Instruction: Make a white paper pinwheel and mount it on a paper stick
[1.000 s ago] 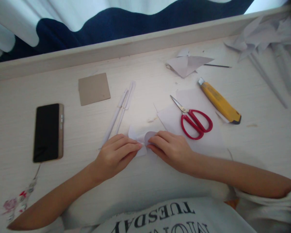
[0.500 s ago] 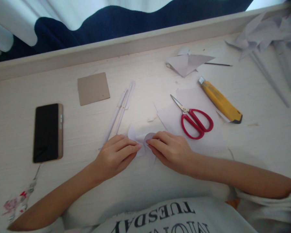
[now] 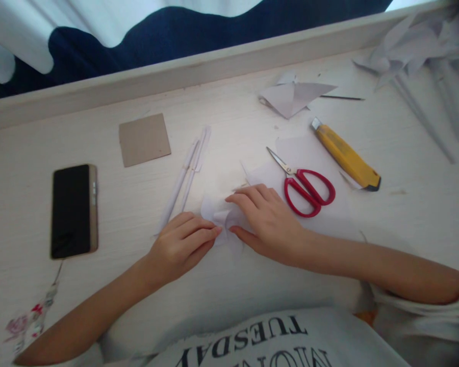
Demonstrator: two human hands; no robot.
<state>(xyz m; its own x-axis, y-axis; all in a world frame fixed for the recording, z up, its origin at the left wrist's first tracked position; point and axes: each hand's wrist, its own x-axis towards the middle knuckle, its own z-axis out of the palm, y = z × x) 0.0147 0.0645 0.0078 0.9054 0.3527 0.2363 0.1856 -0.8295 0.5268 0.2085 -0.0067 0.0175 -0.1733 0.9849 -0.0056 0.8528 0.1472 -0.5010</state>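
A small piece of folded white paper (image 3: 214, 210) lies on the pale wooden table (image 3: 229, 285), near its middle. My left hand (image 3: 181, 244) rests on the paper's left side, its fingers together and pressed down on it. My right hand (image 3: 265, 221) covers the paper's right side, with fingers curled over the top and the thumb beneath against the fold. Most of the paper is hidden under both hands.
Red scissors (image 3: 304, 183) lie on white sheets right of my right hand, with a yellow utility knife (image 3: 346, 155) beyond. Two rolled paper sticks (image 3: 185, 173), a cardboard square (image 3: 143, 138) and a black phone (image 3: 72, 210) sit to the left. Folded paper pieces (image 3: 290, 97) and paper scraps (image 3: 413, 48) lie at the back.
My right hand has moved up and to the left over the paper, its fingers now reaching across the top. My left hand has stayed put.
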